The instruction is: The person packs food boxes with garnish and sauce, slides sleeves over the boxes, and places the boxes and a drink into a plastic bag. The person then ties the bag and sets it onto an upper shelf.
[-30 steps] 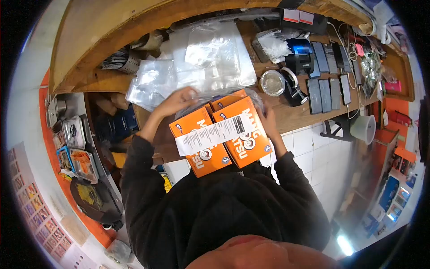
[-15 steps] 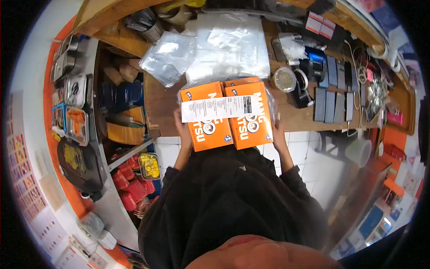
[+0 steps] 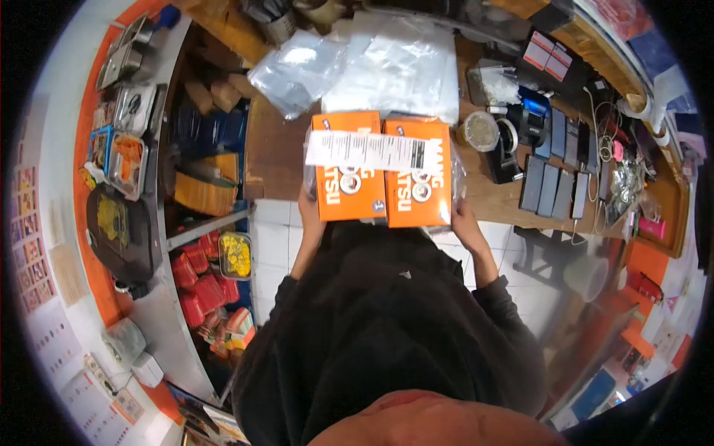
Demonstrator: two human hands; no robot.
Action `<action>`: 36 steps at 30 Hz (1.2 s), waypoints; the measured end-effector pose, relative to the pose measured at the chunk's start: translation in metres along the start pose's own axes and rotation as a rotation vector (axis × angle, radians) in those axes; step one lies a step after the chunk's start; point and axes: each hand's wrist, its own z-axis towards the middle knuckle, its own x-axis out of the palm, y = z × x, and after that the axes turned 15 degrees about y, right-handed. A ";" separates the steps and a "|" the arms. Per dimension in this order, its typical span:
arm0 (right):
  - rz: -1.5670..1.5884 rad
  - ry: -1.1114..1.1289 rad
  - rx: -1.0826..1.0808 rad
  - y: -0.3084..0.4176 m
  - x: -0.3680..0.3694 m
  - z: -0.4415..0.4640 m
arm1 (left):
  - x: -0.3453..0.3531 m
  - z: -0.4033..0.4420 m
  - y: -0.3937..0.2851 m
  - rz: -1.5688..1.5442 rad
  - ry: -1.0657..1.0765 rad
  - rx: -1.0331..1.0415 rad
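Note:
Two orange boxes with white lettering, the left one (image 3: 348,197) and the right one (image 3: 419,201), are side by side at the front edge of the wooden table. Clear plastic shows around their sides. Across both tops lies a long white printed paper (image 3: 364,151). My left hand (image 3: 309,212) holds the left side of the pair, its fingers partly hidden by the box and plastic. On the right side, my right hand (image 3: 464,221) grips the pair through the plastic.
Clear plastic bags (image 3: 405,63) lie behind the boxes. To the right are a round tub (image 3: 480,131), a tape dispenser (image 3: 505,160), a blue-black device (image 3: 532,119) and several phones (image 3: 547,186). Red packs (image 3: 201,286) and a yellow-filled container (image 3: 236,255) sit on a lower shelf at left.
My left hand has come down from the top of the boxes to their left side. The boxes now sit straighter and higher in view, and the camera view has shifted.

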 end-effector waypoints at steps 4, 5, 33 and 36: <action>0.661 -0.225 -0.239 -0.024 0.032 0.016 | 0.012 -0.005 -0.013 0.062 -0.091 0.078; 0.723 -0.291 -0.238 -0.027 0.037 0.018 | 0.012 -0.008 -0.023 0.004 -0.120 0.020; 0.041 -0.270 -0.271 0.077 -0.074 0.033 | -0.045 0.047 -0.096 0.226 0.057 -0.110; 0.191 -0.259 -0.254 0.090 -0.091 0.070 | -0.050 0.077 -0.079 0.187 0.248 -0.189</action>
